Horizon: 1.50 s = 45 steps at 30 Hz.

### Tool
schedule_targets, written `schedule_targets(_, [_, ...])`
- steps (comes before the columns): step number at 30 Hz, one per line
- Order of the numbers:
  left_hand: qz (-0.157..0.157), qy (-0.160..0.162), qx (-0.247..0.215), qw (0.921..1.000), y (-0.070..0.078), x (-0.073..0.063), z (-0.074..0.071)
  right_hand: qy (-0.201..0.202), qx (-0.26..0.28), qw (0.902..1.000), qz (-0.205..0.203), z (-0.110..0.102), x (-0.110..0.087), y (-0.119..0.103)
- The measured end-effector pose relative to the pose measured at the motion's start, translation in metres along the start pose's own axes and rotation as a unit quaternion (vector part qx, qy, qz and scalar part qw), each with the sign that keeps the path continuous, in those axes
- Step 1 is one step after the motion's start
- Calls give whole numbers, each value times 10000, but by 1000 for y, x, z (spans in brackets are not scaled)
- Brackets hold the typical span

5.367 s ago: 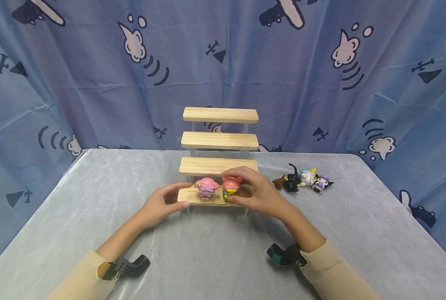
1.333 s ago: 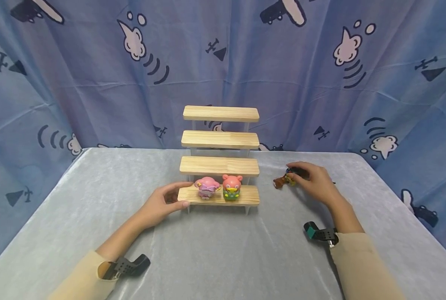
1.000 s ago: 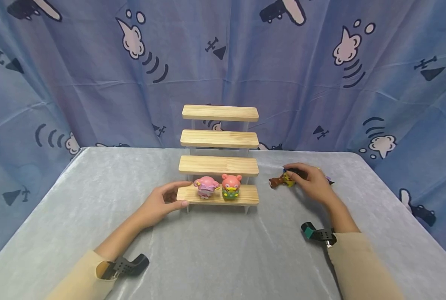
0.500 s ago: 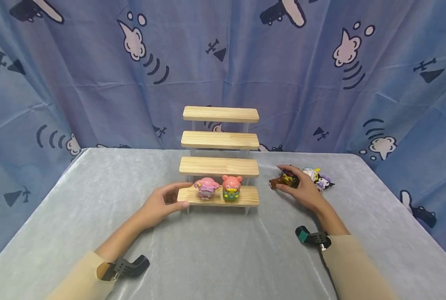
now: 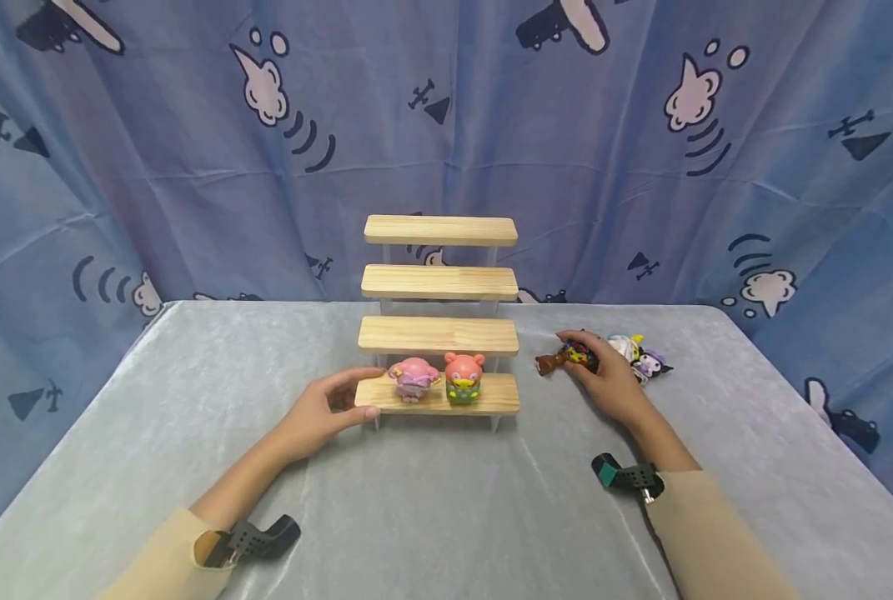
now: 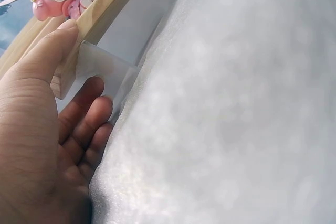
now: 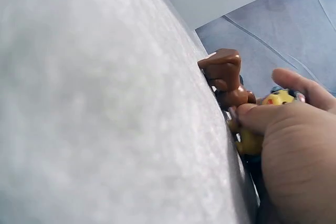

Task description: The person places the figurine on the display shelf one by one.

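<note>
Head view: on the grey counter [image 5: 431,500] the left hand [image 5: 324,408] grips the end of the wooden stepped shelf [image 5: 438,333], thumb on its lowest board. Farther right, the right hand [image 5: 604,379] pinches a yellow-and-brown figurine [image 5: 569,357] lying beside other toys [image 5: 641,358].

right hand [image 5: 604,379] gripping toy [image 5: 572,357], left hand [image 5: 324,408] holding shelf [image 5: 491,398] (lowest step)

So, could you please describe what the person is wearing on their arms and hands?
Both hands are bare: the left hand and the right hand wear no gloves or rings. Long beige sleeves cover both forearms. A small black device sits at the left cuff, and a black device with a teal end at the right wrist.
</note>
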<state>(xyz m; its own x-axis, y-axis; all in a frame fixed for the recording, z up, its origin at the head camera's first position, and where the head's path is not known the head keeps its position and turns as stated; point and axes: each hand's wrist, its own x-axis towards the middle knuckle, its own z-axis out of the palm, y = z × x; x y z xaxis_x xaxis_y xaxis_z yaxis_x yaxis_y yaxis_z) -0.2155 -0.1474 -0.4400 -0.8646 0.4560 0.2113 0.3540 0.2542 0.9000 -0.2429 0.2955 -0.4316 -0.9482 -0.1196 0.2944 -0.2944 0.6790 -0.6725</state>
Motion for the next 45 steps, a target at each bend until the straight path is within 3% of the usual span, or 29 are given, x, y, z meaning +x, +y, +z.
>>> schedule_targets(5, [65,-17,-25,10000,-2,-4,2,394,-144,9991,-25,-2,-2,0])
schedule_targets(9, [103,8,-5,9999,-2,-3,2,749,601,9954,-65,-3,0,-3])
schedule_targets(13, [124,1,63,9999,-1,0,0,995,1511,9833,-218,-7,3,-3])
schedule_targets(17, [141,-14,75,9999,-2,1,0,1049,1799,9776,-314,-11,4,-3])
schedule_targets(23, [115,-1,85,9999,-2,1,-1,1186,1481,9817,-141,-17,4,-6])
schedule_targets(29, [102,3,72,9999,-4,0,0,1409,1069,9837,-327,-25,6,-19])
schedule_targets(39, [38,40,69,10000,-7,0,1,919,824,9915,-411,-25,10,-44])
schedule_targets(45, [-3,44,78,10000,-5,1,0,767,857,9918,-566,-33,11,-72])
